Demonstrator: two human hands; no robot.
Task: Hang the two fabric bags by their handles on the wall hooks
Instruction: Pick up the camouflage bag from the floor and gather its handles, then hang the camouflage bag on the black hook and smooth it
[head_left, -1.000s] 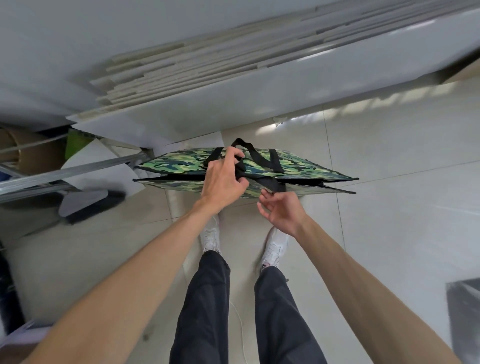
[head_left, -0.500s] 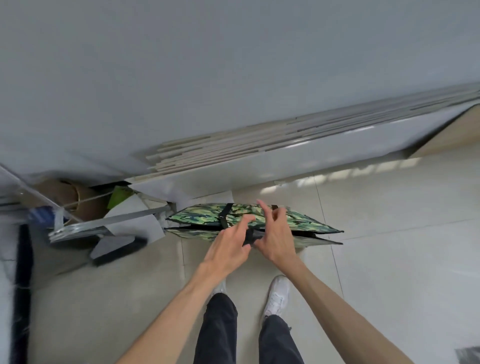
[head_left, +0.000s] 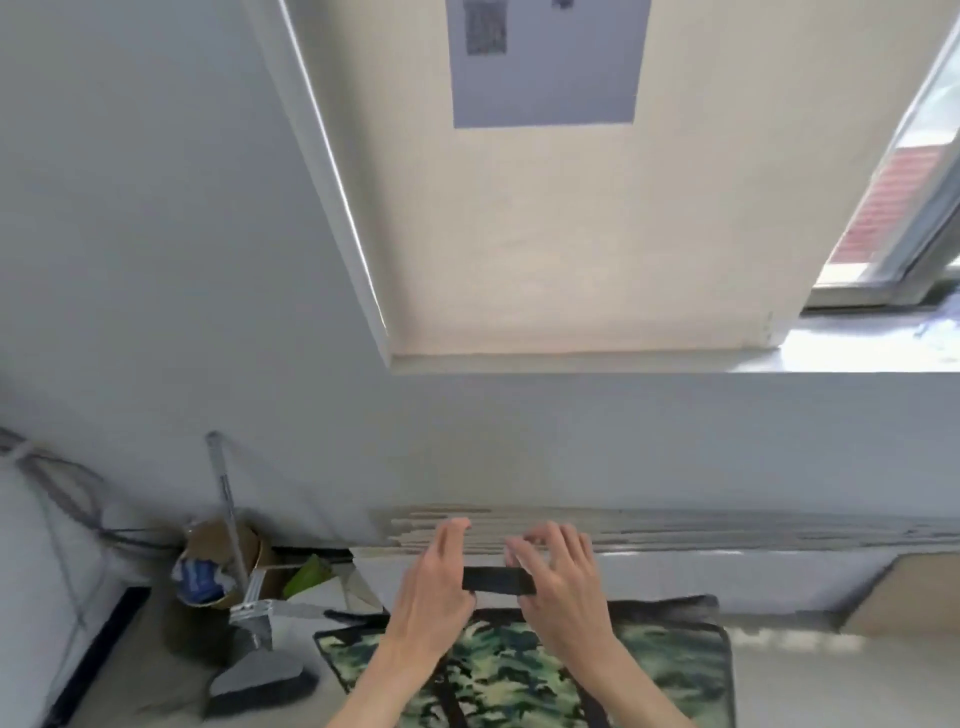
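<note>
Both hands sit low centre of frame, holding the black handle (head_left: 497, 580) stretched flat between them. Left hand (head_left: 434, 587) pinches its left end, thumb under, fingers (head_left: 453, 532) extended up; right hand (head_left: 562, 582) pinches the right end, fingers spread. Hands apart, strap taut btwn them.

Camo bag (head_left: 670, 670) hangs below the wrists, bottom centre, top edge w/ black trim just under the hands, right edge near the floor tiles.

Stacked boards (head_left: 727, 530) lean along the wall right behind the fingertips. Lower left is crowded: cardboard tube (head_left: 218, 545), metal bracket (head_left: 254, 608). Upper frame is bare wall (head_left: 156, 234), w/ a paper sheet (head_left: 545, 62) at top and window (head_left: 893, 208) at upper right. No hooks seen.
</note>
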